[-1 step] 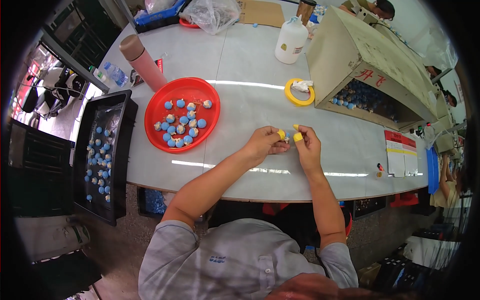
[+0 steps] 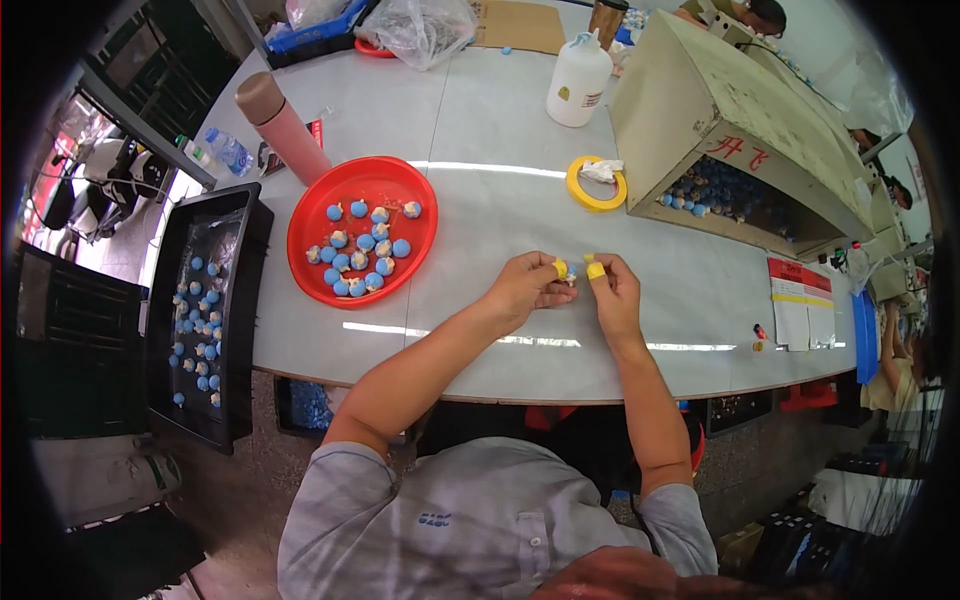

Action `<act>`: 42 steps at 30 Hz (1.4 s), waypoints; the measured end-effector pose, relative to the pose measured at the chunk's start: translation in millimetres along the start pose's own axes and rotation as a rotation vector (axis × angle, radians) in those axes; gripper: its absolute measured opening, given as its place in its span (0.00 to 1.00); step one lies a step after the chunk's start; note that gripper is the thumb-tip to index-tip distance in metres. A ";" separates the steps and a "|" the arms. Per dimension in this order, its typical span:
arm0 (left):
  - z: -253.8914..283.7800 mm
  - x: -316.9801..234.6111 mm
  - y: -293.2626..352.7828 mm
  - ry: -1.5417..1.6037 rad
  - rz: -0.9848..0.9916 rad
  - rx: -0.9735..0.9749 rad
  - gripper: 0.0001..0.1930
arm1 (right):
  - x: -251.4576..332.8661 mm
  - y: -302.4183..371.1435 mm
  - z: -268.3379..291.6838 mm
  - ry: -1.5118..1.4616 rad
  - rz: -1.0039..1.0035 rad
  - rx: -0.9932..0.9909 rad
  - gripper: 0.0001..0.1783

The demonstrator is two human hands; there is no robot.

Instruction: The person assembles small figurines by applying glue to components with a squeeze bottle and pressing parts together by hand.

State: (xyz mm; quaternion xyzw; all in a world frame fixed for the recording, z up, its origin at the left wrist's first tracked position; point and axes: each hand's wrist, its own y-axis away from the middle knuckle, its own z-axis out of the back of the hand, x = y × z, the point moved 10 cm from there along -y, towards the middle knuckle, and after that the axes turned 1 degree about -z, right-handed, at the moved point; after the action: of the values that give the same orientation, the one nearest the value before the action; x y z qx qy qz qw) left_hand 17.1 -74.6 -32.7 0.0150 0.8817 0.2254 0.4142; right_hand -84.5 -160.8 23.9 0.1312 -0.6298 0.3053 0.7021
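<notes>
Over the grey table, the thumb and fingers of my left hand [image 2: 525, 283] pinch a small blue-and-white ball [image 2: 571, 273], partly hidden by the fingers. Just to its right is my right hand [image 2: 615, 290], its thumb and forefinger tips brought together in a pinch. Whatever may lie between those tips is too small to make out. Yellow tape wraps the fingertips of both hands. Left of my hands, a round red tray [image 2: 424, 232] holds several blue balls [image 2: 384, 266] with ragged cream-coloured bits on them.
A long black tray [image 2: 242, 330] with similar balls stands at the left edge. Behind the red tray rises a pink flask [image 2: 283, 128]. Farther back are a yellow tape roll [image 2: 574, 188], a white bottle [image 2: 580, 85] and a beige metal box [image 2: 690, 110] holding blue pieces.
My right forefinger and thumb tips have come closer together. The left hand keeps its pinch on the ball, and the whole view has shifted slightly.
</notes>
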 end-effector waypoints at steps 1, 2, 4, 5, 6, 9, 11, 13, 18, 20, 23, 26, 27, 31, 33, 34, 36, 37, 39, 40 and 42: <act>-0.8 0.8 -0.7 -0.005 0.007 0.010 0.10 | -23.2 1.9 0.7 -0.037 -0.213 0.027 0.06; 1.5 1.3 0.1 0.009 0.009 -0.005 0.09 | -21.3 1.5 -5.0 -0.004 -0.200 0.041 0.09; 1.9 2.7 0.9 0.020 0.019 -0.016 0.09 | -16.5 2.2 -12.3 0.036 -0.196 0.043 0.10; 0.9 -0.5 3.1 0.005 0.022 -0.026 0.09 | -13.3 1.8 -15.7 0.075 -0.186 0.060 0.10; 1.1 -2.1 4.0 -0.009 0.023 -0.037 0.09 | -14.5 1.5 -15.3 0.042 -0.167 0.054 0.11; -1.4 -0.6 0.9 0.035 0.023 -0.001 0.10 | -18.8 1.8 -12.7 0.039 -0.216 0.083 0.10; -1.5 -1.8 0.7 0.068 0.023 0.030 0.11 | -24.0 1.5 -12.5 -0.038 -0.253 0.095 0.10; -4.5 -3.0 1.6 0.102 0.021 0.063 0.12 | -24.5 1.8 -12.2 -0.111 -0.290 0.107 0.10; -6.8 -6.6 5.8 0.113 -0.010 0.069 0.13 | -19.7 5.8 -11.5 -0.180 -0.413 0.133 0.11; -10.0 -10.7 8.7 0.052 -0.035 0.069 0.13 | -18.7 6.0 -12.9 -0.195 -0.408 0.128 0.11; -11.0 -14.7 6.9 -0.130 -0.164 0.072 0.15 | -21.5 6.4 -12.5 -0.193 -0.381 0.124 0.11; -12.7 -21.1 8.8 -0.314 -0.325 0.037 0.19 | -20.8 8.0 -13.7 -0.180 -0.353 0.140 0.11; -12.4 -26.0 11.8 -0.379 -0.377 0.002 0.20 | -20.5 8.6 -14.8 -0.186 -0.350 0.148 0.11; -18.1 -35.2 20.8 -0.521 -0.436 -0.026 0.19 | -19.5 9.2 -12.5 -0.200 -0.329 0.138 0.10; -19.3 -39.1 25.1 -0.552 -0.463 -0.044 0.18 | -18.5 10.1 -13.0 -0.220 -0.340 0.144 0.10; -18.9 -38.5 25.3 -0.552 -0.464 -0.043 0.18 | -17.8 10.4 -12.8 -0.219 -0.340 0.144 0.10; -19.3 -38.4 25.9 -0.531 -0.479 -0.036 0.18 | -15.3 11.2 -16.0 -0.228 -0.333 0.184 0.10; -19.7 -38.3 26.7 -0.530 -0.480 -0.034 0.18 | -15.3 11.2 -15.9 -0.226 -0.332 0.183 0.10; -21.7 -44.6 31.9 -0.622 -0.554 -0.066 0.18 | -14.7 11.8 -17.7 -0.274 -0.323 0.197 0.11; -22.0 -44.6 32.1 -0.621 -0.553 -0.064 0.18 | -14.8 12.1 -17.2 -0.272 -0.324 0.195 0.11; -24.0 -46.9 34.3 -0.673 -0.580 -0.065 0.18 | -10.4 11.4 -19.1 -0.293 -0.289 0.215 0.11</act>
State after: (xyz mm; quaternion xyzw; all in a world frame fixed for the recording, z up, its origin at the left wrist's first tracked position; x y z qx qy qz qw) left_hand 24.7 -63.1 28.6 -0.1736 0.6580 0.1099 0.7244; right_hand -76.1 -143.8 8.4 0.3369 -0.6636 0.2445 0.6215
